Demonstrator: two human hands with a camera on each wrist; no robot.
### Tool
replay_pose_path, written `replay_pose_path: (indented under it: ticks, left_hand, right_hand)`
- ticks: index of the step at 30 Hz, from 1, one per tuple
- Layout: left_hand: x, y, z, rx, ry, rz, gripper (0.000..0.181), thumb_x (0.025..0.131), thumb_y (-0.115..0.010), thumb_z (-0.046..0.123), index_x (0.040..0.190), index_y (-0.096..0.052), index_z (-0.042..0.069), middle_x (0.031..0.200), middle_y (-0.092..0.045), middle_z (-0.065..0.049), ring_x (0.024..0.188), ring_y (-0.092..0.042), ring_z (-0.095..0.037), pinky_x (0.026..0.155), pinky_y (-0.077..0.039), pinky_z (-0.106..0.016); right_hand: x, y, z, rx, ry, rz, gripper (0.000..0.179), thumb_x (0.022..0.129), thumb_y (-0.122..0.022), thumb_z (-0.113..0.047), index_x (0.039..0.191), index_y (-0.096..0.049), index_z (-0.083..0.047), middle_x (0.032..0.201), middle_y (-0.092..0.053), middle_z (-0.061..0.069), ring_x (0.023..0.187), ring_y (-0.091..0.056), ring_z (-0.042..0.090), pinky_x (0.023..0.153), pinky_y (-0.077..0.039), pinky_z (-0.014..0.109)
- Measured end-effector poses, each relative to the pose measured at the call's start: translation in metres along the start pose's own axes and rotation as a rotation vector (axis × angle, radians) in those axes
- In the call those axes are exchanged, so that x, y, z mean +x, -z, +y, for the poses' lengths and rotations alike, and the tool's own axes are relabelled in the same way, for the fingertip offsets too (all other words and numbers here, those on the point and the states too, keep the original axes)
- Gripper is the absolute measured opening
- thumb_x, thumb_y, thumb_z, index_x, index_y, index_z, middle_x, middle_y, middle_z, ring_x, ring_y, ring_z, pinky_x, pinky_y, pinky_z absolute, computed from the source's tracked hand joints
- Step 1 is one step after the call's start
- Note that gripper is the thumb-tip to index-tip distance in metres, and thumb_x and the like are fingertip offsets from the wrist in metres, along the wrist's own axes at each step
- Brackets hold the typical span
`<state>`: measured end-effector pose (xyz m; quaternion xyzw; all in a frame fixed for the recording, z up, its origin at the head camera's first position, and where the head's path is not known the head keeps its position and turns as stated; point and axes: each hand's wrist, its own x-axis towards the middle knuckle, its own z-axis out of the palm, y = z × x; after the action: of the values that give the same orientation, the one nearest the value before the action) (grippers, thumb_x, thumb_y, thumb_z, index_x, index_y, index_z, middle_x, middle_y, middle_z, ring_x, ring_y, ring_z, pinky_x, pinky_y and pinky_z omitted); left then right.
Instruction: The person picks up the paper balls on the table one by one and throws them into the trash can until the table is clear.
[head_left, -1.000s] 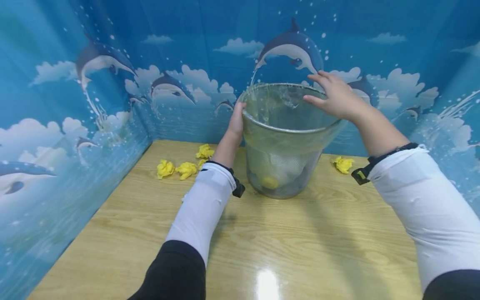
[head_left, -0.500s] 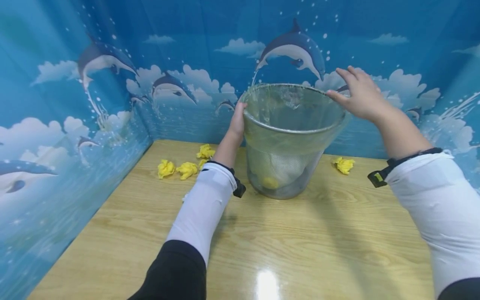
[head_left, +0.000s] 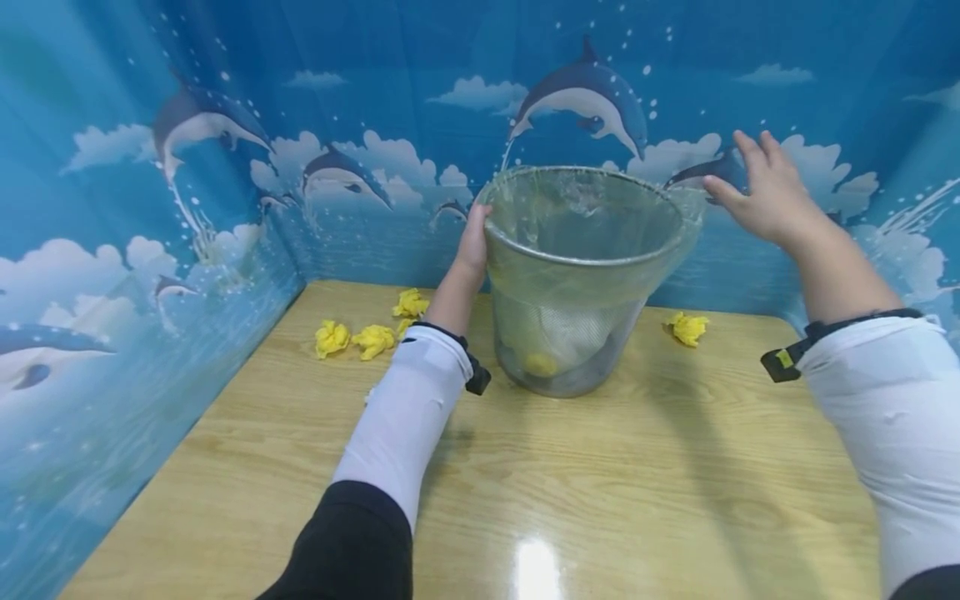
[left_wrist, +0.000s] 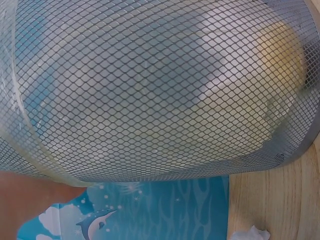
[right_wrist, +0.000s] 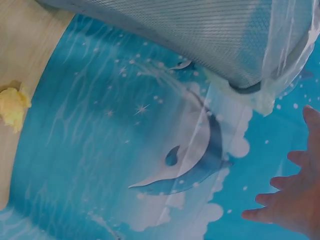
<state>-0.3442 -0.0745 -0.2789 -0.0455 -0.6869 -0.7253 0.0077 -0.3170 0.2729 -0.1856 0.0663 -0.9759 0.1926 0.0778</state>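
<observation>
A grey wire-mesh wastebasket (head_left: 570,333) stands on the table, slightly tilted in the head view, with a thin translucent bin liner (head_left: 592,279) folded over its rim. Through the mesh, a yellow crumpled paper ball (head_left: 540,363) and something white show at the bottom. My left hand (head_left: 474,242) grips the rim at the left, thumb at the top edge; its fingers are mostly hidden behind the basket. To the right of the rim, my right hand (head_left: 768,196) is in the air with fingers spread, holding nothing. The right wrist view shows the liner's edge (right_wrist: 267,102) sticking out near that hand (right_wrist: 295,195).
Several yellow crumpled paper balls (head_left: 372,341) lie left of the basket, partly behind the left forearm. Another yellow ball (head_left: 687,329) lies to the right. A white paper scrap (left_wrist: 251,234) is on the wooden table (head_left: 480,483). Dolphin-print sheeting (head_left: 390,92) encloses the back and sides.
My right hand has moved off the basket's right rim, going right and away from it. The left hand and the basket have stayed in place.
</observation>
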Motion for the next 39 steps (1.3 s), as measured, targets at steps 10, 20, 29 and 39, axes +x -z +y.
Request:
replay_pose_path:
  ticks: [10,20,29,39]
  left_hand:
    - [0.001,-0.001,-0.002,0.020,-0.004,-0.005,0.064,0.099,-0.021,0.041,0.157,-0.004,0.023,0.164,-0.001,0.001,0.151,0.000,-0.020,0.122,-0.007,-0.043]
    - [0.001,-0.002,-0.002,0.000,-0.029,-0.011,0.064,0.099,-0.023,0.039,0.157,-0.003,0.023,0.164,-0.001,0.001,0.151,0.001,-0.019,0.122,-0.006,-0.045]
    - [0.003,0.003,0.002,-0.009,-0.009,-0.001,0.067,0.097,-0.024,0.040,0.157,-0.003,0.022,0.164,0.000,0.000,0.151,0.000,-0.021,0.121,-0.007,-0.044]
    - [-0.001,0.002,-0.001,-0.009,-0.038,-0.035,0.065,0.098,-0.023,0.038,0.157,-0.003,0.022,0.164,-0.002,0.001,0.151,-0.002,-0.020,0.121,-0.008,-0.045]
  right_hand:
    - [-0.005,-0.020,0.036,0.058,-0.035,0.017,0.081,0.100,-0.028,-0.054,0.154,0.016,-0.013,0.156,0.027,0.022,0.142,0.020,0.049,0.106,0.001,0.074]
    - [0.001,-0.044,0.056,0.044,-0.045,-0.018,0.085,0.098,-0.028,-0.057,0.154,0.015,-0.009,0.155,0.025,0.026,0.140,0.016,0.054,0.106,-0.003,0.074]
    - [0.011,-0.085,0.074,0.055,-0.092,-0.019,0.087,0.096,-0.030,-0.061,0.155,0.009,-0.010,0.156,0.021,0.026,0.141,0.012,0.054,0.106,-0.008,0.075]
    - [0.010,-0.140,0.105,0.041,-0.120,-0.134,0.089,0.097,-0.036,-0.060,0.155,0.001,-0.005,0.155,0.014,0.034,0.138,0.007,0.059,0.106,-0.006,0.074]
